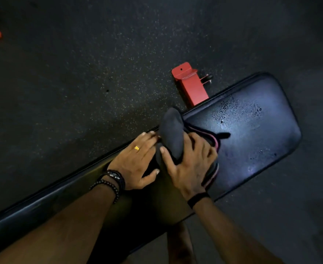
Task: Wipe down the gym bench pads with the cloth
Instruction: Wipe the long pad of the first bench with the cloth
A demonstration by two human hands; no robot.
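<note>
Both hands press a bunched dark grey cloth with pink edging [173,134] onto the glossy black padded bench [252,134]: left hand [135,161] flat, right hand [190,164] gripping. No legible markings.

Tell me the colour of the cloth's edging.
Pink, on the dark grey cloth; head view.
</note>
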